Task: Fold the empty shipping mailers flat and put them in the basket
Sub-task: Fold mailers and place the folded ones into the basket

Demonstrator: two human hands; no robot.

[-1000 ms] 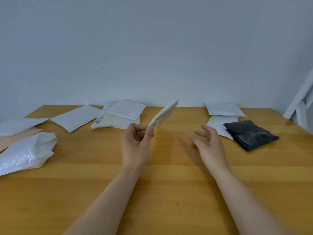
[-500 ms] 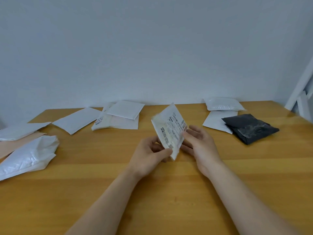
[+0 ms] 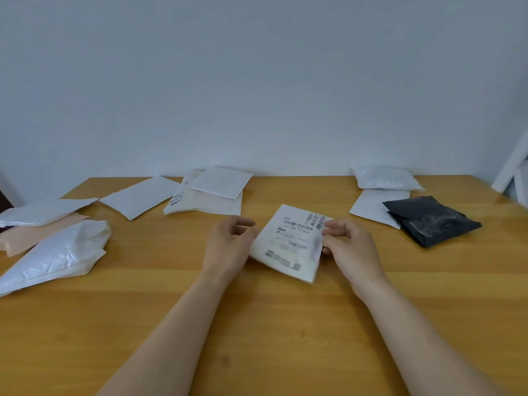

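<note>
A small white mailer with a printed shipping label [image 3: 288, 244] lies low over the middle of the wooden table [image 3: 257, 324], slightly blurred. My right hand [image 3: 351, 247] pinches its right edge between thumb and fingers. My left hand [image 3: 228, 244] sits against its left edge with fingers curled; whether it grips the mailer is unclear. No basket is in view.
More mailers lie along the back: a black one [image 3: 431, 221] and two white ones [image 3: 385, 181] at right, a white stack [image 3: 220, 185] at centre. On the left are flat white ones [image 3: 140, 200], a peach one [image 3: 37, 232] and a puffy white bag [image 3: 57, 252]. A white frame [image 3: 511, 172] stands at far right.
The mailer, held up edge-on by my left hand a second ago, has come down label-up near the table. My right hand has taken its right edge, and my left has shifted to its left edge.
</note>
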